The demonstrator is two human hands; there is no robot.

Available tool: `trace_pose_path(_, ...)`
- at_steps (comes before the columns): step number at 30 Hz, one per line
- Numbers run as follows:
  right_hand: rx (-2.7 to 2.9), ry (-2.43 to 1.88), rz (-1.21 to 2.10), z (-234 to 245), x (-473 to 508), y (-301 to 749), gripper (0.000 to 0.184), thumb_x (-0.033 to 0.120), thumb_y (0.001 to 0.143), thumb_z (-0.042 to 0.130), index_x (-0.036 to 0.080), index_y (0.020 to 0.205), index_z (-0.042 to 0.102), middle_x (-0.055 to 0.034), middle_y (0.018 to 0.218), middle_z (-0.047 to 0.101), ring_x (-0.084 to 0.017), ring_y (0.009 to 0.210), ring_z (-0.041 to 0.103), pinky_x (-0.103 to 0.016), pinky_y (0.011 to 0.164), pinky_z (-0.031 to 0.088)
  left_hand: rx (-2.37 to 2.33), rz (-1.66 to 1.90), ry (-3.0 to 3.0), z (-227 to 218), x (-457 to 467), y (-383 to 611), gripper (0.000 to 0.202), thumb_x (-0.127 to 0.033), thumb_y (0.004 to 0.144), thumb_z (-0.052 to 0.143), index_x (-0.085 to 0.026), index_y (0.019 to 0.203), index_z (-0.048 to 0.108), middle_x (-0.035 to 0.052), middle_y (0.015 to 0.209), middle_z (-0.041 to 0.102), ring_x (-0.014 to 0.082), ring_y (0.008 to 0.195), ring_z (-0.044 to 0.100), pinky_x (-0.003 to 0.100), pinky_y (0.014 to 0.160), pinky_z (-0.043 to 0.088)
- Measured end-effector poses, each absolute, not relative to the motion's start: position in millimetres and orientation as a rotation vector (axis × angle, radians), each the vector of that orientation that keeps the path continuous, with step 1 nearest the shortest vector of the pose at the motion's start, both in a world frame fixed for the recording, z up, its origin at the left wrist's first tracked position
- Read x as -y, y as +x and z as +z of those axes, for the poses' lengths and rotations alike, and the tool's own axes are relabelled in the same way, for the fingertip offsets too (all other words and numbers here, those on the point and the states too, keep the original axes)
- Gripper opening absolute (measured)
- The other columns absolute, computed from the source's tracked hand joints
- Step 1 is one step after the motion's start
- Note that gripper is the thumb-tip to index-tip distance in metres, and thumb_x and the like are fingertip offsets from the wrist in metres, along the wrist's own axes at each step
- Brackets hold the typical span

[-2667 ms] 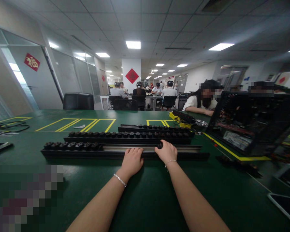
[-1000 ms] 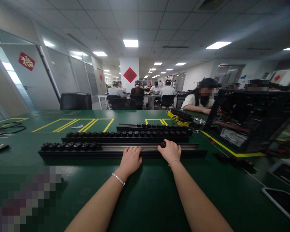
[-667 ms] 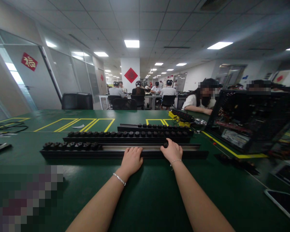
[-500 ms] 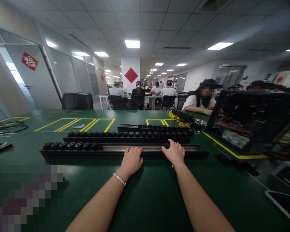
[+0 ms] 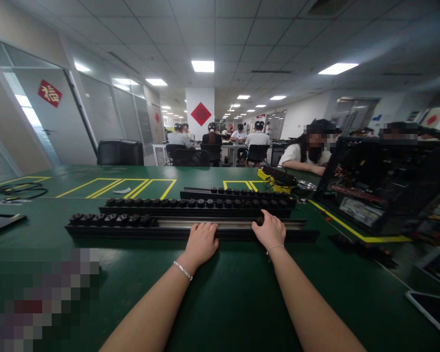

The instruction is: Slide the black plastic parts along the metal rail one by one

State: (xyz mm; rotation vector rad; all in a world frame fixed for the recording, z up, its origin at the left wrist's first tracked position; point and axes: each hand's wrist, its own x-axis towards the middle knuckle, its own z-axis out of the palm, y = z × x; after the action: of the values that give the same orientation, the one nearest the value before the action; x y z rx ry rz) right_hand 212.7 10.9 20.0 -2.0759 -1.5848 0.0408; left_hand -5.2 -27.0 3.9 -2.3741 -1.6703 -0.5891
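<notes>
My left hand (image 5: 201,242), flat with fingers together, pins the near rail (image 5: 161,229) to the worktop (image 5: 223,293), probably to stop it skidding, while my right hand (image 5: 272,232) just beside it pinches a small black knob (image 5: 259,221) in the rail's channel, other knobs (image 5: 110,219) bunched far left.

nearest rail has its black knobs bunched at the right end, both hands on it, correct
No: the head view shows the black knobs bunched at the left end of the nearest rail. Left hand and right hand are on it.
</notes>
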Motion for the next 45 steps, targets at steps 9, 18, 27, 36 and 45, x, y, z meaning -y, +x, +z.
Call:
trace_pose_path(9, 1.592, -2.103, 0.062, 18.1, -14.5, 220.0, 0.056, 0.037, 0.079, 0.044, 0.021, 0.132, 0.044, -0.0081, 0.126, 0.055, -0.025, 0.123, 0.039, -0.041, 0.105, 0.021, 1.672, -0.579, -2.358, 3.3, 26.6, -4.9, 0.034, -0.028, 0.082, 0.051, -0.024, 0.116, 0.052, 0.0046, 0.111, 0.062, 0.0219, 0.105, 0.052, 0.039, 0.095, 0.032)
trace_pose_path(18, 1.552, -2.105, 0.028, 16.0, -12.8, 222.4, 0.055, 0.037, 0.078, 0.045, 0.021, 0.130, 0.046, -0.0071, 0.129, 0.052, -0.025, 0.126, 0.036, -0.043, 0.106, 0.018, 1.667, -0.573, -2.355, 2.3, 26.3, -5.2, 0.034, -0.028, 0.082, 0.050, -0.023, 0.116, 0.051, 0.0045, 0.111, 0.062, 0.0213, 0.105, 0.052, 0.039, 0.096, 0.031)
trace_pose_path(27, 1.528, -2.116, 0.024, 15.9, -13.4, 227.3, 0.052, 0.033, 0.079, 0.044, 0.021, 0.130, 0.046, -0.0072, 0.127, 0.054, -0.023, 0.125, 0.039, -0.041, 0.106, 0.021, 1.678, -0.567, -2.357, 3.0, 26.6, -5.1, 0.035, -0.029, 0.082, 0.050, -0.024, 0.116, 0.051, 0.0046, 0.112, 0.061, 0.0214, 0.107, 0.052, 0.039, 0.096, 0.031)
trace_pose_path(36, 1.507, -2.108, 0.017, 15.5, -12.5, 233.4, 0.055, 0.035, 0.078, 0.045, 0.021, 0.131, 0.044, -0.0070, 0.127, 0.055, -0.024, 0.125, 0.039, -0.042, 0.106, 0.021, 1.664, -0.582, -2.364, 1.9, 25.7, -5.6, 0.034, -0.028, 0.082, 0.050, -0.023, 0.116, 0.051, 0.0046, 0.112, 0.062, 0.0214, 0.106, 0.052, 0.039, 0.096, 0.031)
trace_pose_path(45, 1.443, -2.125, -0.032, 11.4, -12.8, 237.3, 0.055, 0.038, 0.076, 0.047, 0.021, 0.128, 0.047, -0.0086, 0.128, 0.053, -0.026, 0.124, 0.039, -0.045, 0.106, 0.019, 1.697, -0.568, -2.371, 3.8, 27.1, -4.6, 0.035, -0.029, 0.082, 0.050, -0.024, 0.117, 0.051, 0.0055, 0.114, 0.061, 0.0222, 0.108, 0.051, 0.040, 0.096, 0.031)
